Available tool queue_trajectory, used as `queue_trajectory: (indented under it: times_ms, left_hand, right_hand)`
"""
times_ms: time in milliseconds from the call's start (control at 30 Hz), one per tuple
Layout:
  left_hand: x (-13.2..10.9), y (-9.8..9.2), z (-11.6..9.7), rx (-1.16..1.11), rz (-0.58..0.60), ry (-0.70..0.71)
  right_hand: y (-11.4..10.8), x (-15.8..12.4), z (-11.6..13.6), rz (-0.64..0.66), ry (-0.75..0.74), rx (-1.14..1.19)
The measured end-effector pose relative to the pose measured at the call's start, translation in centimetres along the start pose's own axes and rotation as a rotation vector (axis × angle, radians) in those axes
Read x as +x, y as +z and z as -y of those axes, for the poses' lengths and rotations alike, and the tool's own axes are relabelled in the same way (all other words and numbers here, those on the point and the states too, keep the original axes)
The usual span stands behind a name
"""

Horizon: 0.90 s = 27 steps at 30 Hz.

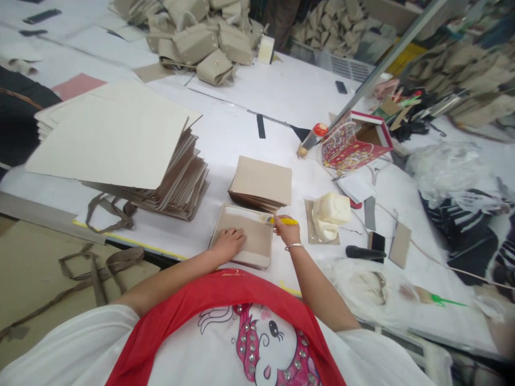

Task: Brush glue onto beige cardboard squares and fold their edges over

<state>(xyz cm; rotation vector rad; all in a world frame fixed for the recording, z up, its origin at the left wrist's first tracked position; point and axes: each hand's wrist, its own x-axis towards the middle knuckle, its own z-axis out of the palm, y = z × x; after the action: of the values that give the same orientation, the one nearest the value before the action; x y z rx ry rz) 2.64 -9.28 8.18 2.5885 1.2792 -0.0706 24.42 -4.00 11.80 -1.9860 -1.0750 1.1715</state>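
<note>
My right hand [288, 231] is closed around the yellow handle of a glue brush [284, 220], whose tip rests at the upper right of a beige panel [257, 241]. A wet white strip runs along that panel's top edge. Fingers spread, my left hand [230, 244] lies flat on the panel's left part. Under the panel are more like it in a low stack. Just beyond stands a stack of beige panels [261, 179]. To the right of my right hand, a cream-coloured container [332, 212], smeared with white glue, sits on a piece of board.
A tall stack of large panels [116, 134] stands at left. Beige bags [201, 40] are heaped at the back. Right of me are a red patterned box [358, 142], a clear bottle with a red cap [311, 140], a dark-handled tool [364, 253] and plastic bags [366, 289].
</note>
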Motion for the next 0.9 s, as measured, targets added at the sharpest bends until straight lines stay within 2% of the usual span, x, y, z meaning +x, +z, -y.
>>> queue_trajectory:
  times_ms: [100, 200, 300, 433, 567, 633, 767, 900]
  left_hand:
    - [0.1, 0.1, -0.1, -0.006, 0.007, -0.007]
    - [0.2, 0.2, -0.2, 0.008, 0.024, -0.008]
    - [0.4, 0.3, -0.3, 0.025, 0.044, -0.006]
    - [0.5, 0.3, -0.6, 0.048, 0.064, -0.011]
    - [0.5, 0.1, -1.1, 0.052, 0.079, -0.038]
    - [0.6, 0.1, -1.3, 0.047, 0.083, -0.051]
    - [0.6, 0.1, -1.2, 0.016, 0.081, -0.064]
    - [0.6, 0.0, -1.3, -0.060, 0.049, -0.076]
  right_hand:
    - [-4.1, -1.3, -2.3, -0.076, 0.015, 0.019]
    - [-7.5, -2.9, -5.1, -0.137, -0.065, 0.070]
    - [-9.6, -3.8, -9.0, -0.216, -0.157, -0.118]
    - [-9.2, -3.1, -14.8, -0.303, -0.232, -0.662]
    - [-7.2, -1.1, -18.2, -0.381, -0.302, -0.885]
    - [-6.7, -0.2, -18.8, -0.410, -0.296, -0.933]
    - [-6.8, 1.1, -18.9, -0.366, -0.254, -0.998]
    - [-7.2, 0.5, -18.1, -0.358, -0.306, -0.979]
